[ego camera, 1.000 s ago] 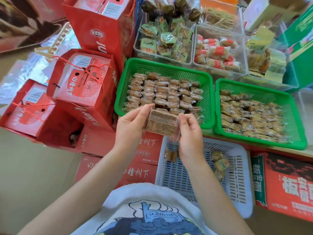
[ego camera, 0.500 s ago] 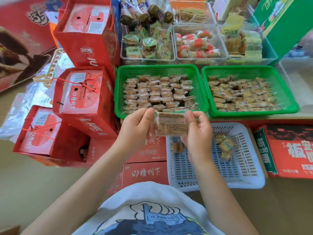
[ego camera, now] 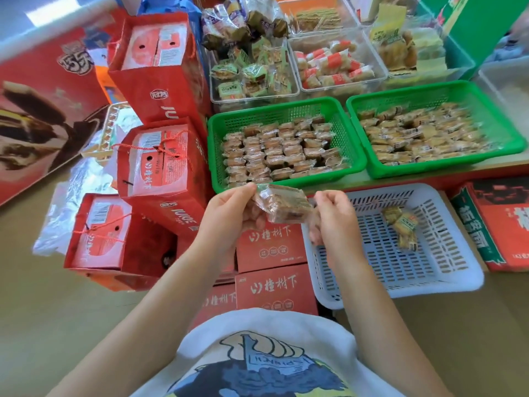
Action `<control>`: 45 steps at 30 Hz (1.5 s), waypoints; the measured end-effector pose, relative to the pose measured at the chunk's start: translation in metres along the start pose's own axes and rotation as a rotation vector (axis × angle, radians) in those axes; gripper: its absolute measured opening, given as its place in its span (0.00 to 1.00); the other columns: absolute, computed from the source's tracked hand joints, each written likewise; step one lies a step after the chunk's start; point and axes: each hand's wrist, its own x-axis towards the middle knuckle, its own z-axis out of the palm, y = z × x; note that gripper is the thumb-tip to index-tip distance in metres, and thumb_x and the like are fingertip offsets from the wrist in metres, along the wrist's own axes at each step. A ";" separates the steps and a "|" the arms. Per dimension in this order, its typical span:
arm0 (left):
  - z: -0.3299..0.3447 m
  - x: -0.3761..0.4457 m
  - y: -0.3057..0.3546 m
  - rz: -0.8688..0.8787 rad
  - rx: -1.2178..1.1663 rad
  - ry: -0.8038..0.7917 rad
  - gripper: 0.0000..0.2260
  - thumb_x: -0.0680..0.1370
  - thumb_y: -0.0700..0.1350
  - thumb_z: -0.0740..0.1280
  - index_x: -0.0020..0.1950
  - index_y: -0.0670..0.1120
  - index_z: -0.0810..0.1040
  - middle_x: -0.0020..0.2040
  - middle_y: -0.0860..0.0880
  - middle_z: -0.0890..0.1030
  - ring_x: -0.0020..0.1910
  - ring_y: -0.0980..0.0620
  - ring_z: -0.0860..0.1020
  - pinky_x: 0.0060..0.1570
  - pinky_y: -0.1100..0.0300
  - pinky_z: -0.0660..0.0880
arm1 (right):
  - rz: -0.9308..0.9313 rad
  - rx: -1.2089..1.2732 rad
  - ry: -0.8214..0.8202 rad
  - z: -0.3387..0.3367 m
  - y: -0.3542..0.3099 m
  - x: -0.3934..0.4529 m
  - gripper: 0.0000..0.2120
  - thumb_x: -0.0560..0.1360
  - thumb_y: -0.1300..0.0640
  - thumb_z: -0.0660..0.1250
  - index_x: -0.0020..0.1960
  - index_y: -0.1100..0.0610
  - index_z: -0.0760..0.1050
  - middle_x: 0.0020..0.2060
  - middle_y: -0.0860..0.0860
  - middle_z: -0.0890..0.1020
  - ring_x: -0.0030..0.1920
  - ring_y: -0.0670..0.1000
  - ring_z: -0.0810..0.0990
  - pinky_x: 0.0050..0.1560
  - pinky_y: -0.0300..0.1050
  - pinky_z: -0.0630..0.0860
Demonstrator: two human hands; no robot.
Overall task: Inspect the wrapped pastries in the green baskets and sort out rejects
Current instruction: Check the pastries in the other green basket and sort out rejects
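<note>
Two hands pinch one wrapped pastry (ego camera: 282,202) by its ends: left hand (ego camera: 229,214) at the left seal, right hand (ego camera: 333,217) at the right. We hold it in front of the near green basket (ego camera: 217,156), beside the white basket (ego camera: 446,285) holding a few pieces. Step: inspection. Next we judge it: accept to green, reject to white.

Red juice cartons (ego camera: 160,164) with cord handles stack at nine o'clock, a taller red carton (ego camera: 160,67) behind them at eleven. Clear tubs of wrapped snacks (ego camera: 252,73) line up at twelve, a red-striped lot (ego camera: 335,67) beside them. Flat red boxes (ego camera: 272,247) lie at centre. A red-and-green box (ego camera: 498,224) sits at three o'clock.
</note>
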 end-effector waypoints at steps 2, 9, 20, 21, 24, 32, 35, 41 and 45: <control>-0.006 0.000 0.001 0.012 0.033 0.065 0.15 0.83 0.45 0.64 0.38 0.43 0.77 0.31 0.46 0.78 0.28 0.50 0.75 0.33 0.58 0.74 | -0.332 -0.270 0.109 0.003 0.001 -0.007 0.11 0.83 0.47 0.59 0.52 0.54 0.70 0.38 0.50 0.75 0.34 0.48 0.74 0.35 0.43 0.71; -0.013 -0.001 -0.002 -0.002 0.020 0.092 0.16 0.82 0.43 0.65 0.34 0.44 0.80 0.30 0.47 0.78 0.26 0.52 0.74 0.31 0.60 0.73 | -0.925 -0.604 -0.153 0.019 0.006 -0.019 0.19 0.76 0.47 0.71 0.63 0.54 0.78 0.57 0.47 0.79 0.60 0.47 0.75 0.61 0.46 0.74; 0.001 0.009 -0.008 0.020 0.006 0.049 0.21 0.83 0.46 0.63 0.30 0.48 0.79 0.29 0.49 0.75 0.27 0.51 0.71 0.33 0.59 0.68 | -0.745 -0.313 0.143 0.008 0.014 -0.011 0.06 0.79 0.60 0.69 0.53 0.58 0.85 0.45 0.48 0.86 0.47 0.42 0.83 0.47 0.39 0.80; 0.002 0.013 -0.011 0.057 0.049 0.049 0.19 0.83 0.47 0.63 0.32 0.49 0.79 0.30 0.49 0.76 0.29 0.52 0.73 0.35 0.58 0.69 | -0.632 -0.240 0.146 0.005 0.014 -0.009 0.06 0.79 0.59 0.69 0.52 0.57 0.85 0.43 0.46 0.86 0.44 0.41 0.83 0.43 0.37 0.78; 0.008 0.025 -0.022 0.003 0.208 -0.181 0.11 0.81 0.55 0.65 0.47 0.50 0.82 0.44 0.48 0.85 0.43 0.49 0.83 0.48 0.53 0.78 | -0.384 -0.114 0.132 -0.005 0.019 0.001 0.05 0.79 0.59 0.68 0.49 0.53 0.84 0.40 0.45 0.85 0.41 0.43 0.83 0.40 0.37 0.78; 0.034 0.075 -0.061 -0.003 0.406 -0.344 0.14 0.75 0.36 0.74 0.58 0.50 0.83 0.49 0.49 0.86 0.47 0.48 0.85 0.49 0.52 0.83 | -0.108 -0.256 -0.102 -0.042 0.026 0.047 0.05 0.80 0.50 0.66 0.55 0.46 0.78 0.50 0.45 0.83 0.52 0.45 0.82 0.56 0.53 0.80; 0.033 0.101 -0.067 0.095 0.572 -0.336 0.17 0.73 0.39 0.76 0.57 0.54 0.83 0.49 0.56 0.86 0.49 0.54 0.83 0.52 0.52 0.80 | -0.108 -0.605 -0.409 -0.048 0.011 0.080 0.15 0.76 0.49 0.72 0.61 0.41 0.75 0.54 0.39 0.79 0.54 0.36 0.77 0.56 0.35 0.75; 0.028 0.156 -0.073 0.138 0.674 -0.028 0.17 0.77 0.46 0.72 0.66 0.51 0.79 0.61 0.54 0.81 0.60 0.56 0.78 0.63 0.55 0.75 | -0.309 -0.888 -0.380 -0.027 -0.013 0.162 0.04 0.79 0.56 0.68 0.54 0.53 0.77 0.46 0.47 0.80 0.46 0.48 0.77 0.47 0.43 0.74; 0.016 0.203 -0.082 0.154 0.907 -0.001 0.15 0.82 0.43 0.64 0.68 0.45 0.78 0.68 0.47 0.77 0.69 0.48 0.71 0.68 0.55 0.66 | -0.367 -1.037 -0.341 -0.016 -0.016 0.212 0.02 0.81 0.57 0.65 0.49 0.55 0.73 0.40 0.48 0.77 0.42 0.52 0.76 0.41 0.46 0.70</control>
